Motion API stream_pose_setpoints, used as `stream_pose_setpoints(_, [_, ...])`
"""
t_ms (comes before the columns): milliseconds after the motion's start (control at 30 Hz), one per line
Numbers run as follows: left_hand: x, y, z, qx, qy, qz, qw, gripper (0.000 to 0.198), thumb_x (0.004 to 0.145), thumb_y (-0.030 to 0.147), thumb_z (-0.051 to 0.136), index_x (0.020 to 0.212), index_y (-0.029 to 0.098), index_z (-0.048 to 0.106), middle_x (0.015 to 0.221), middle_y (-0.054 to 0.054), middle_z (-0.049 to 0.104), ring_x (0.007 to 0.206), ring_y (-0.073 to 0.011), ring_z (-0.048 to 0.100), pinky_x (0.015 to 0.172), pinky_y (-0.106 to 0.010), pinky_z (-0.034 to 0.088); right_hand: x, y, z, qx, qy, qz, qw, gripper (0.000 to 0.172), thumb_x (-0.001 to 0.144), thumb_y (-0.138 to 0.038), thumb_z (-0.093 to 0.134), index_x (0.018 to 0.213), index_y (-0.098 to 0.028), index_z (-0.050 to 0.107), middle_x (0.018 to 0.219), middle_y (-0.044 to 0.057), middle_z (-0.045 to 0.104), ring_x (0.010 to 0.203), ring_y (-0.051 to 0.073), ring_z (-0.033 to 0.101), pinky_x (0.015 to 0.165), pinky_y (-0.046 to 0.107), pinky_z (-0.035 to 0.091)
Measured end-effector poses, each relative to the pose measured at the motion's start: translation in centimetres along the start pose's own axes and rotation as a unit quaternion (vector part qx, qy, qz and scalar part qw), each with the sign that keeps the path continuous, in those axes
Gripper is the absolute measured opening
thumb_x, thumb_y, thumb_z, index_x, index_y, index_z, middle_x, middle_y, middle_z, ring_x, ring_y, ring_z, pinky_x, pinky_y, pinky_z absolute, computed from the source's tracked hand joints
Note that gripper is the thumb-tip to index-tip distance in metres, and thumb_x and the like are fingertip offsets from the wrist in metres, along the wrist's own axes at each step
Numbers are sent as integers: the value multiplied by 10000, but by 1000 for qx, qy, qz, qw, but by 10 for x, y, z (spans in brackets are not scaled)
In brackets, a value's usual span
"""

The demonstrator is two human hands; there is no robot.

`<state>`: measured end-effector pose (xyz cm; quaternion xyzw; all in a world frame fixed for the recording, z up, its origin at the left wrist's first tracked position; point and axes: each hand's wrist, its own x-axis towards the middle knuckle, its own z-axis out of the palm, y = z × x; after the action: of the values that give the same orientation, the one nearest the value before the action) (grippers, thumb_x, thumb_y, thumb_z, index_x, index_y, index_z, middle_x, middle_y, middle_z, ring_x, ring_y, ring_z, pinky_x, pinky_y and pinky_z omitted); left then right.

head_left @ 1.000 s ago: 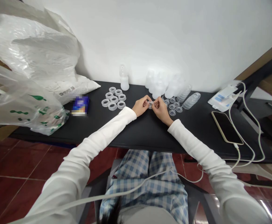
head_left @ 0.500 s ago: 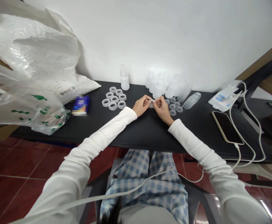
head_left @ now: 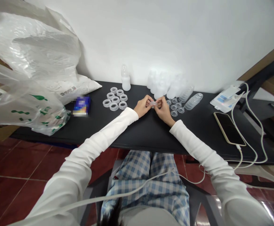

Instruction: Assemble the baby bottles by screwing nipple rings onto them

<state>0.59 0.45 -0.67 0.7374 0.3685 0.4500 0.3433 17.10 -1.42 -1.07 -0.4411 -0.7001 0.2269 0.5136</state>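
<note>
A translucent white bottle collar ring [head_left: 153, 103] is pinched between both my hands, just above the black table [head_left: 137, 131]. My left hand [head_left: 143, 106] grips its left side, and my right hand [head_left: 163, 110] grips its right side. The fingers hide part of the ring. To the right of my right hand lie several small clear bottle nipples [head_left: 174, 107]. Similar collar rings [head_left: 115, 99] form a cluster left of my left hand. Behind my hands stand several white bottles [head_left: 161, 84], close together against the wall.
One capped bottle [head_left: 125, 78] stands apart near the wall. Nested clear caps [head_left: 193, 101] lie at the right. Further right are a phone [head_left: 229, 128] on a cable and a white-blue pack [head_left: 225, 99]. Plastic bags [head_left: 33, 50] and a blue box [head_left: 81, 106] occupy the left.
The ring has tipped a little between my fingers, so its side band now shows more. Both hands stay in nearly the same place.
</note>
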Motion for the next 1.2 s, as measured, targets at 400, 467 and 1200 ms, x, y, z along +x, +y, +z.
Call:
stream_pose_setpoints(400, [0, 9, 4, 17, 54, -20, 998, 209, 798, 64, 656, 907, 206, 547, 739, 49, 643, 630, -77, 593, 681, -203, 519, -1, -3, 2, -34, 9, -22, 999, 255, 900, -407, 625, 915, -246, 429, 842, -12, 566, 652, 128, 518, 637, 306, 470])
stream_pose_setpoints(467, [1, 6, 3, 1, 48, -24, 999, 199, 807, 98, 676, 936, 203, 565, 757, 43, 654, 642, -78, 601, 686, -205, 522, 0, -1, 1, -29, 12, -19, 999, 272, 903, -442, 622, 935, -243, 439, 861, 3, 573, 671, 141, 531, 650, 324, 485])
stream_pose_setpoints(1200, [3, -5, 0, -82, 26, -38, 996, 214, 768, 176, 741, 943, 187, 618, 785, 24, 713, 676, -81, 649, 749, -236, 554, -3, -11, 0, 13, 6, 18, 1000, 339, 836, -459, 687, 944, -249, 443, 740, -38, 559, 631, 133, 541, 594, 291, 458])
